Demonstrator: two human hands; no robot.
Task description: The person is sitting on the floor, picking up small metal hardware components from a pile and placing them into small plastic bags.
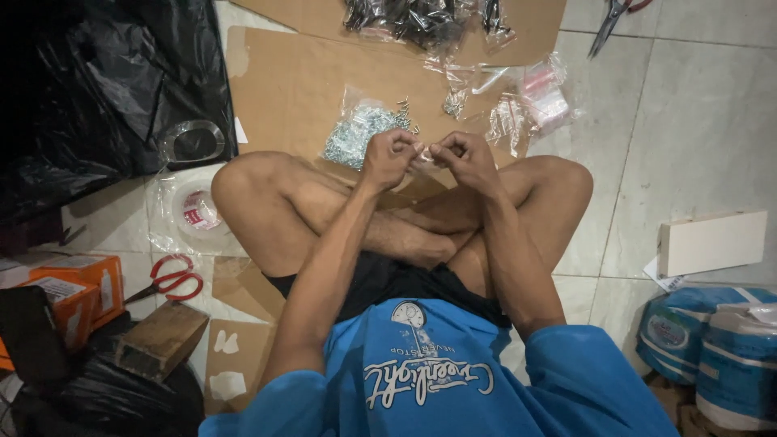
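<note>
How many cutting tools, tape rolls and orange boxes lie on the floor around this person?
Red-handled scissors: 1
Pliers: 1
Tape rolls: 2
Orange boxes: 2
Total: 6

Pale tiled floor (696,137) carries it all: flattened cardboard (299,89) up top, with a bag of silvery screws (356,129) and clear plastic bags (534,101) on it. Left, black plastic sheeting (105,89), a tape roll (198,210), red-handled scissors (171,281), a wooden block (160,338). Right, a white box (712,241); pliers (611,20) far top.
</note>
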